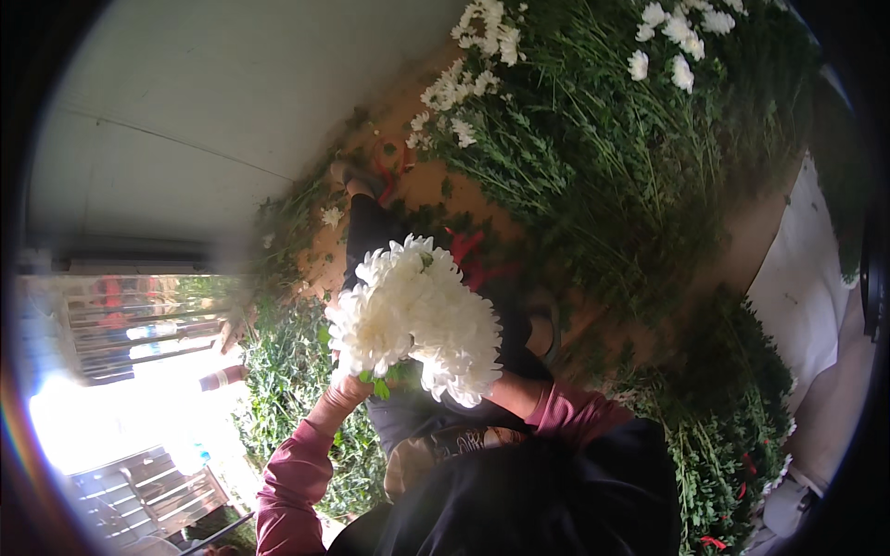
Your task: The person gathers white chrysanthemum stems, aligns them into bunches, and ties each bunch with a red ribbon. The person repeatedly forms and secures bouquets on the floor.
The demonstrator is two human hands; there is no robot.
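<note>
A bunch of white chrysanthemums [417, 313] is held up over my lap, its blooms facing me. My left hand [352, 386] grips it from the left, with a few green leaves [377, 384] showing beside the wrist. On the other side, my right hand [513, 392] reaches in under the blooms and holds the bunch too. The flower heads cover most of the fingers of both hands and nearly all the stems.
Large heaps of cut chrysanthemums [612, 139] lie ahead and to the right. Another green pile [723, 431] is by my right side, and more stems [299, 368] lie left. Red ribbon [466, 254] lies near my legs. A pale wall [181, 125] rises at the upper left.
</note>
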